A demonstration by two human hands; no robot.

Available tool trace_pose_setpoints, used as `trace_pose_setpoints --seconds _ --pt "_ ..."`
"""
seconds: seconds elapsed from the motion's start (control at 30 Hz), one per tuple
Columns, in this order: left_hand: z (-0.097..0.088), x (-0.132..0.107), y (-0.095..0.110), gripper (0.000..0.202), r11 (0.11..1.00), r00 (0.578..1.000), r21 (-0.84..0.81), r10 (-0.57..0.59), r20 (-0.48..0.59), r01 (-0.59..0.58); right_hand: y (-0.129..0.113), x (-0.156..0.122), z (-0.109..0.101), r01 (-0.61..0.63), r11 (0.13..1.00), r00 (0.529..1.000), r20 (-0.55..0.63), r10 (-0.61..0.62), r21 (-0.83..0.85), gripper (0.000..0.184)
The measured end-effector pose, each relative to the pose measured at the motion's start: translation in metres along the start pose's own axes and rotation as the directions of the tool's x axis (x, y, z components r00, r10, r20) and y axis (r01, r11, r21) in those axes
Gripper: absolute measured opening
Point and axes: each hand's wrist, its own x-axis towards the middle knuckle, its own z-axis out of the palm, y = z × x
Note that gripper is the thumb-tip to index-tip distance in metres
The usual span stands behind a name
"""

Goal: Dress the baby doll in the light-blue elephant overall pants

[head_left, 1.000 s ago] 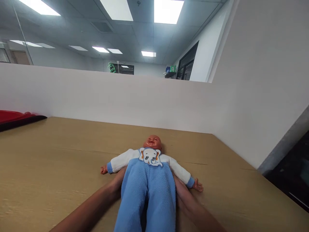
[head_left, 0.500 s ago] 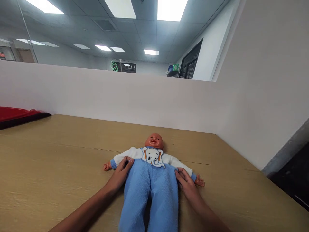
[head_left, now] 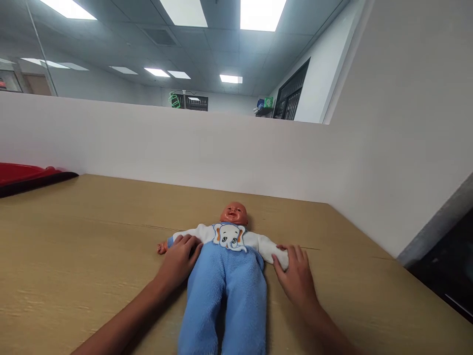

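We see an office: ceiling light panels across the top of the frame, white partition walls around a wooden desk.

Doll: fuzzy fleece suit, glossy plastic head; table: matt wood-grain laminate w/ smooth finish.

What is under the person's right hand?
The right hand lies flat on the doll's white sleeve end; the doll's own hand is covered. Table lies beneath.
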Motion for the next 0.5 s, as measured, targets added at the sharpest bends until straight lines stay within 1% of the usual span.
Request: trace_pose_setpoints --seconds 0.07,0.13,0.17,0.23,0.33,0.4,0.5 --pt "-0.005 0.000 -0.005 0.032 0.992 0.991 0.122 0.029 -0.128 -0.014 0.012 0.006 -0.005 0.055 0.997 0.998 0.013 -0.054 -0.053 0.033" --pt "-0.009 0.003 -0.016 0.036 0.988 0.979 0.151 0.056 -0.198 -0.026 0.024 0.009 -0.007 0.090 0.995 0.992 0.091 -0.086 -0.038 0.043" --pt "-0.010 0.005 -0.023 0.040 0.990 0.978 0.133 0.063 -0.201 -0.036 0.029 0.010 -0.008 0.094 0.995 0.987 0.135 -0.091 -0.018 0.047" --pt "-0.012 0.009 -0.038 0.044 0.998 0.985 0.048 0.056 -0.160 -0.049 0.037 0.010 -0.008 0.076 0.997 0.972 0.221 -0.080 0.027 0.055" --pt "-0.012 0.012 -0.056 0.047 0.997 0.996 -0.080 -0.009 -0.087 0.002 0.042 0.009 -0.008 0.018 0.997 0.952 0.303 -0.040 0.075 0.060" --pt "-0.012 0.012 -0.060 0.049 0.995 0.997 -0.094 -0.049 -0.067 0.043 0.040 0.010 -0.011 -0.011 0.996 0.943 0.332 -0.019 0.087 0.057" --pt "-0.014 0.011 -0.054 0.050 0.991 0.989 -0.035 -0.133 -0.061 0.131 0.028 0.011 -0.019 -0.069 0.994 0.935 0.352 0.036 0.081 0.050"
